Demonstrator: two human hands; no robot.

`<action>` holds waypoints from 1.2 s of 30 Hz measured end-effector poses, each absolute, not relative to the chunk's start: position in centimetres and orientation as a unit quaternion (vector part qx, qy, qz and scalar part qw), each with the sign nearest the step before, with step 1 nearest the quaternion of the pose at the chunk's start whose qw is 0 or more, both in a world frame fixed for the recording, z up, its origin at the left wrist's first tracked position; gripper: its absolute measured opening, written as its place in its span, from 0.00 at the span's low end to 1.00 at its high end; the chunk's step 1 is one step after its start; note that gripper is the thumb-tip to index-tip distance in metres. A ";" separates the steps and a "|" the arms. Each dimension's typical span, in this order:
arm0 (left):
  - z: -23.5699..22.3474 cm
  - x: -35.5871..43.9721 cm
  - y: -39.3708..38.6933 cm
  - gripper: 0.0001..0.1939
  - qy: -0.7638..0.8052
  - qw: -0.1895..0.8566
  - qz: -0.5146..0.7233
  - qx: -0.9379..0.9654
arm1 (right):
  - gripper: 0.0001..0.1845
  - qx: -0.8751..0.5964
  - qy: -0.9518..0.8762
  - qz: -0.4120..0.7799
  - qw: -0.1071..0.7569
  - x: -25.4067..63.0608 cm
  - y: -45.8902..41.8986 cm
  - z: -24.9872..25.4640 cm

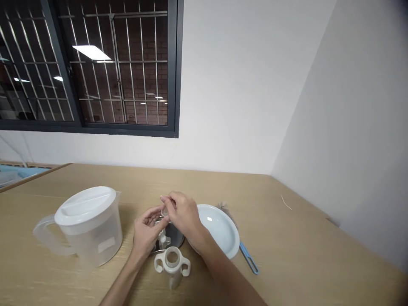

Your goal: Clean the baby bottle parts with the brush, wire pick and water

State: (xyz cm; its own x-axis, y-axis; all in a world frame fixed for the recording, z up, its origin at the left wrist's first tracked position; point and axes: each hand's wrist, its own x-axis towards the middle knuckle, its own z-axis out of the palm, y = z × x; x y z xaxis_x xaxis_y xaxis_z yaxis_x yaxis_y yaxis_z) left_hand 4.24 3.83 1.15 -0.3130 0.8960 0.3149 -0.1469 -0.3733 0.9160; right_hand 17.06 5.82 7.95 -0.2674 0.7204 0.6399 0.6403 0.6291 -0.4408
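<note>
My left hand (147, 229) and my right hand (183, 214) meet above a small metal pot (174, 236) on the wooden table (287, 238). Together their fingertips pinch a small clear piece (164, 210), too small to name. The right hand's fingers are closed on it from above, the left hand's curl under it. In front of the hands stands an open white baby bottle (172, 263) with two side handles. A small white part (163, 241) sits by the pot's near rim.
A large translucent lidded pitcher (86, 227) stands to the left. A pale blue plate (219, 229) lies right of the pot, with a blue-handled brush (248, 258) behind it. Walls close the far side and right side; a barred window is upper left.
</note>
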 end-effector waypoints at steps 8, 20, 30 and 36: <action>0.9 2.8 4.4 0.24 0.421 0.433 0.629 0.489 | 0.16 -0.449 -0.781 -0.004 0.434 17.6 6.0 8.1; 0.9 2.6 4.1 0.24 0.407 0.474 0.589 0.513 | 0.20 -0.456 -0.735 0.033 0.501 19.0 6.5 9.0; 2.3 2.1 3.6 0.29 0.374 0.530 0.621 0.440 | 0.21 -0.405 -0.778 0.019 0.480 19.0 5.7 9.6; 2.5 2.0 3.4 0.31 0.370 0.541 0.588 0.473 | 0.22 -0.463 -0.785 -0.023 0.411 19.2 6.5 9.0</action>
State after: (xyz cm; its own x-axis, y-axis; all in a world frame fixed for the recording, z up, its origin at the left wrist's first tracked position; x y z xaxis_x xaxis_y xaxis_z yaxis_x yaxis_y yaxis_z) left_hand 1.95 3.36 2.45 0.0332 0.9873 0.1555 -0.2870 -0.1396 0.9477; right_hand 19.21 6.50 9.03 -0.2332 0.7088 0.6658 0.7458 0.5697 -0.3453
